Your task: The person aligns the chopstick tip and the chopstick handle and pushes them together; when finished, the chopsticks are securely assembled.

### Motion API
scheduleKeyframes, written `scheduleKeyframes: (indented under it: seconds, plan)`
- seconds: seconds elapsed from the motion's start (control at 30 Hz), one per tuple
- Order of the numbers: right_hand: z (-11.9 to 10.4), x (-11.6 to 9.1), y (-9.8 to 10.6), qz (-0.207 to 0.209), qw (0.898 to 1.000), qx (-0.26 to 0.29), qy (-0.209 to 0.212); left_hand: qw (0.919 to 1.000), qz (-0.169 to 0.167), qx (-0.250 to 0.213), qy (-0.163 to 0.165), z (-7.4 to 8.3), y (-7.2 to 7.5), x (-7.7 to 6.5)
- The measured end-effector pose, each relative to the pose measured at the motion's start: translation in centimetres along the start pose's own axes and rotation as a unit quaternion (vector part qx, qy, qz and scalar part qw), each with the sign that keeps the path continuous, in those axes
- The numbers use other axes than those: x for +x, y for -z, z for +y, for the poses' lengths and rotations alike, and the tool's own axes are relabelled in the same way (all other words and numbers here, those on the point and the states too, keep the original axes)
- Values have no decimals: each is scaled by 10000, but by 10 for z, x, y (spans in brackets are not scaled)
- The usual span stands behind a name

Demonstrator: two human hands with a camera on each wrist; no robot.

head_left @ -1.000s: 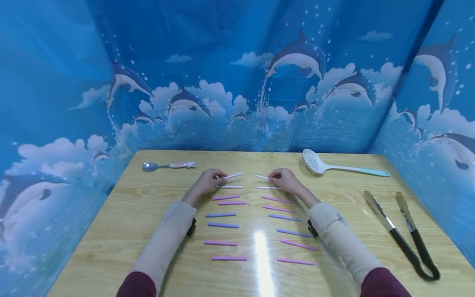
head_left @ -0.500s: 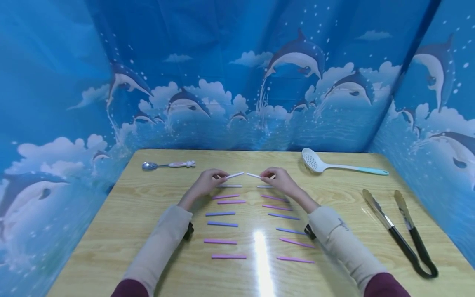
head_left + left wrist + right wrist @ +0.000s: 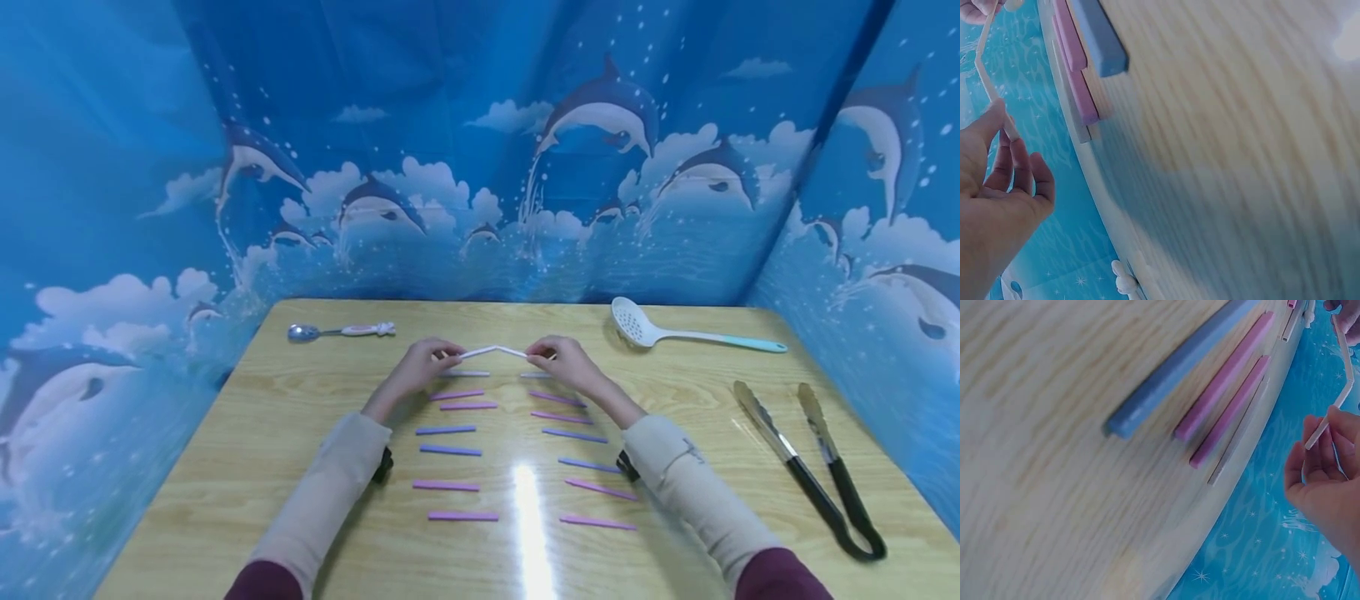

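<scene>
Above the far part of the table, my left hand (image 3: 422, 367) pinches a slim white stick (image 3: 477, 352) between thumb and fingers. Facing it, my right hand (image 3: 570, 367) pinches a second white stick (image 3: 513, 352) the same way. The inner tips of both sticks meet in a shallow peak between the hands. In the left wrist view the white stick (image 3: 987, 82) runs up from the thumb to a bend at the joint. The right wrist view shows the right stick's end (image 3: 1317, 434) held at the fingertips. Another white stick (image 3: 468, 374) lies under each hand, partly covered.
Two columns of sticks lie on the wooden table (image 3: 300, 467), pink (image 3: 463, 517) and blue (image 3: 450, 451) among them. A spoon (image 3: 341, 332) is at back left. A slotted skimmer (image 3: 637, 325) and open tongs (image 3: 825, 492) lie right. A dolphin-print curtain (image 3: 480, 208) stands behind.
My right hand has moved left with its white stick, and my left hand's stick has shifted slightly right. The gap between the two stick tips has closed.
</scene>
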State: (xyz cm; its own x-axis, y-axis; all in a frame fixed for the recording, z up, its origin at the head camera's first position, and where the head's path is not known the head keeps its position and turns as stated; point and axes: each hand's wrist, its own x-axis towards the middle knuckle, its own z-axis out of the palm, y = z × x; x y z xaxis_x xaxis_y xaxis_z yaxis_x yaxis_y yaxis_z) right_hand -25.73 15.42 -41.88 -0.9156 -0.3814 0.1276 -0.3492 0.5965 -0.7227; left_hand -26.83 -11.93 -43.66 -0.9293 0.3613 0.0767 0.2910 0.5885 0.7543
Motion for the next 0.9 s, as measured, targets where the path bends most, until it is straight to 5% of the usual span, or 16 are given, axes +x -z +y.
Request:
scheduleKeyframes:
  seconds: [0.43, 0.9]
  plan:
    - [1, -1, -2, -249, 9995, 205, -74, 9986, -260, 371, -260, 0, -1, 1]
    - [0, -1, -7, -90, 9988, 465, -135, 9987, -487, 19, 122, 9, -1, -3]
